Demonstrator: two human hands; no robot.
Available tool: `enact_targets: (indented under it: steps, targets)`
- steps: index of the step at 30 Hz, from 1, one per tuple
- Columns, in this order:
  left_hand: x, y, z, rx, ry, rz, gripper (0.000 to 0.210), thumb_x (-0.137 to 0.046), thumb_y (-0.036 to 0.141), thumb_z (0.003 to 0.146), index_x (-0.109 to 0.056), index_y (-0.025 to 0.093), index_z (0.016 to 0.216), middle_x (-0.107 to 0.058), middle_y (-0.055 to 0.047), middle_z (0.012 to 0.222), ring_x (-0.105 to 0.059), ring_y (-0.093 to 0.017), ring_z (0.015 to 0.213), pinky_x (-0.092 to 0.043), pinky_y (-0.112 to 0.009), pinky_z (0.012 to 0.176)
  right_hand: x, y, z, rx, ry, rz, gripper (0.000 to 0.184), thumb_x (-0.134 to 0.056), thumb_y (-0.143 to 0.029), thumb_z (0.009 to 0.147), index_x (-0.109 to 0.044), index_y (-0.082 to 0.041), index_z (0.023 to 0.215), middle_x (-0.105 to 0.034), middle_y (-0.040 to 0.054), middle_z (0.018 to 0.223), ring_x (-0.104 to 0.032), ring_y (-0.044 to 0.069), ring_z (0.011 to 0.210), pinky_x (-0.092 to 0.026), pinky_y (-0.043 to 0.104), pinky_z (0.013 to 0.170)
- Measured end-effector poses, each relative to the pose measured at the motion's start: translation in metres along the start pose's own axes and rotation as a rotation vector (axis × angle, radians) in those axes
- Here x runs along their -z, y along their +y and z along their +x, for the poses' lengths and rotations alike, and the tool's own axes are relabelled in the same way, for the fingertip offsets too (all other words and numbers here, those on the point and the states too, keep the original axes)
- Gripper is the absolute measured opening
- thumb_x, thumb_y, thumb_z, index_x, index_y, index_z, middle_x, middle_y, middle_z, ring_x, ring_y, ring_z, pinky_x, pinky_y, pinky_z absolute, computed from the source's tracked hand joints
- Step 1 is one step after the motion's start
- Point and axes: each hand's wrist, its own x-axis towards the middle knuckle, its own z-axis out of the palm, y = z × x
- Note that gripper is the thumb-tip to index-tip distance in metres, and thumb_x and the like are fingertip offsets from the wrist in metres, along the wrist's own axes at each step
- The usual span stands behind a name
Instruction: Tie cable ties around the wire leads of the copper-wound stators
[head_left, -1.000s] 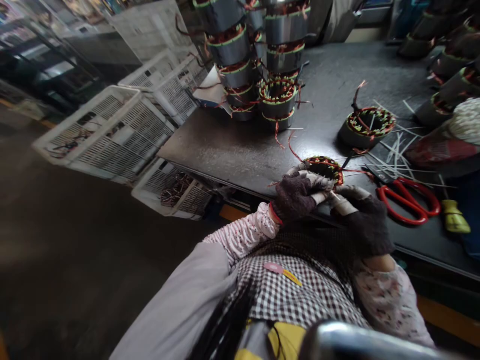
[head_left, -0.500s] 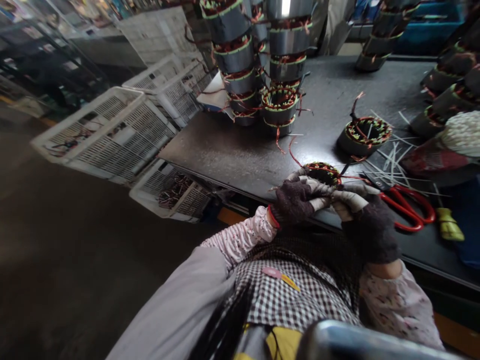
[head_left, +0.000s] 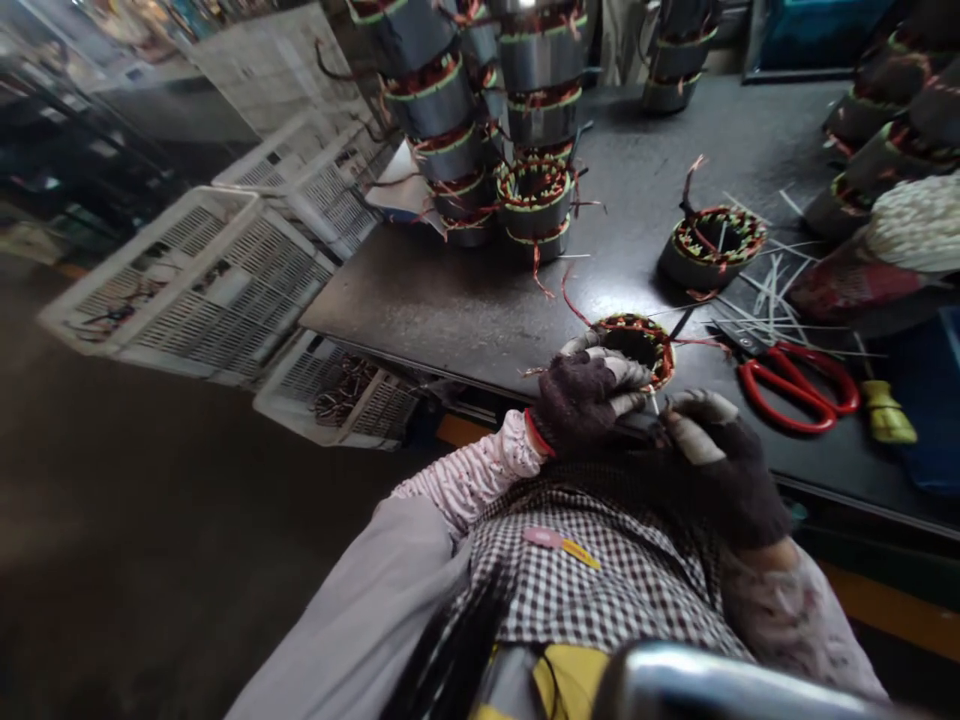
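The left hand (head_left: pixel 581 400), in a dark knitted glove with pale taped fingertips, was curled over the near rim of the round motor stator wound with copper wire and green-and-red lacing (head_left: pixel 658 350). Its fingers were clamped on that rim. The stator sat at the front edge of the dark metal worktable (head_left: pixel 450 290), right in front of the person's body.

The right hand (head_left: pixel 724 465), gloved the same way, hovered just beside the stator on its near right side. Thumb and forefinger were drawn together in a pinch, but whether a wire end or a strip lay between them could not be made out.

By the look of it, the step in hand was close finger-work on the winding at the stator's near edge, with one hand steadying and the other picking. Any further move there would call for a firm hold from the left hand and a fine, precise pinch from the right, since the loose copper leads (head_left: pixel 574 295) sprang out close by.

Red-handled scissors (head_left: pixel 795 385) lay to the right within easy reach, with a yellow-handled tool (head_left: pixel 885 415) just past them. Thin white strips (head_left: pixel 772 290) were scattered near a second wound stator (head_left: pixel 712 245). Further back stood a tall stack of wound stators (head_left: pixel 536 150). White slotted plastic crates (head_left: pixel 195 280) sat off the table's left side.
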Motion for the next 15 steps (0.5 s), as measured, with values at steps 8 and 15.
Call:
enact_targets:
  steps: [8, 15]
  targets:
    - [-0.022, 0.004, -0.003, -0.121, 0.059, 0.087, 0.026, -0.074, 0.043, 0.107, -0.082, 0.022, 0.120, -0.088, -0.007, 0.117, -0.082, -0.026, 0.119, -0.052, -0.059, 0.132, -0.057, -0.033, 0.068, 0.238, 0.362, 0.209, 0.028, -0.076, -0.050, 0.091, -0.066, -0.025, 0.094, -0.068, 0.0000, 0.088, -0.071, 0.019, 0.087, -0.066, 0.046, 0.089]
    - [0.010, 0.002, -0.030, 0.018, 0.110, 0.238, 0.042, -0.074, 0.042, 0.107, -0.073, 0.020, 0.143, -0.080, -0.012, 0.139, -0.076, -0.026, 0.134, -0.066, -0.041, 0.116, -0.027, 0.019, 0.004, 0.163, 0.376, -0.069, 0.055, -0.075, -0.067, 0.091, -0.067, -0.031, 0.132, -0.072, 0.0110, 0.141, -0.071, 0.034, 0.137, -0.050, 0.068, 0.128]
